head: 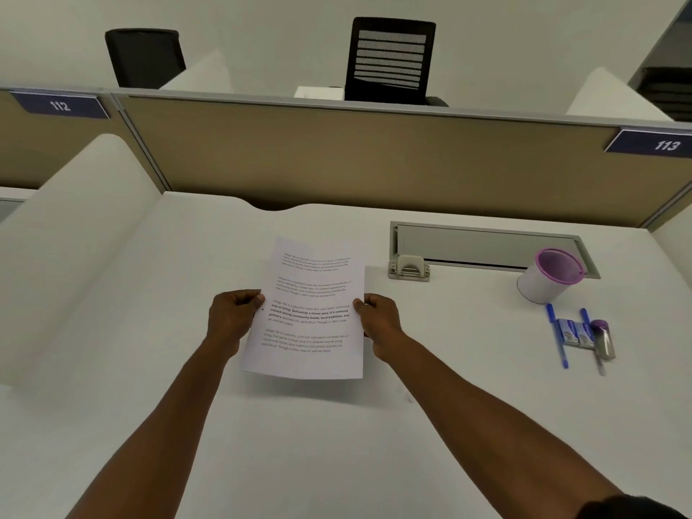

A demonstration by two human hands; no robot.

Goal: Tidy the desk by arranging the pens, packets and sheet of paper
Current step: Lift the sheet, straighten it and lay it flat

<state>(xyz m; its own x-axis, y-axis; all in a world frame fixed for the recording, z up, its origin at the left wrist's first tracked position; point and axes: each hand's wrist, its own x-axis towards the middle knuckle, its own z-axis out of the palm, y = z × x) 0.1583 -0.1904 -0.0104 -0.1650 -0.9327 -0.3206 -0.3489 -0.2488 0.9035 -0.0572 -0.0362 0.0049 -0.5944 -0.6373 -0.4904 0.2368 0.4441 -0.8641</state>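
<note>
An open-plan office: numbered cubicle partitions (374,159), white desk (337,443), mesh office chairs (391,59) beyond the divider.

We see the sheet (310,312) at the middle of the desk (449,425), held between the left hand (234,316) on its left edge and the right hand (378,320) on its right edge, its near end lifted off the surface. Far right of it a cup (550,277) stands just before the cable tray (486,245). Near the cup, on the desk, lie two pens (558,337) with two packets (574,333) between them, touching; something small rests at their right, perhaps a clip. A partition (355,155) runs along the far edge, with two chairs (389,59) behind it.
</note>
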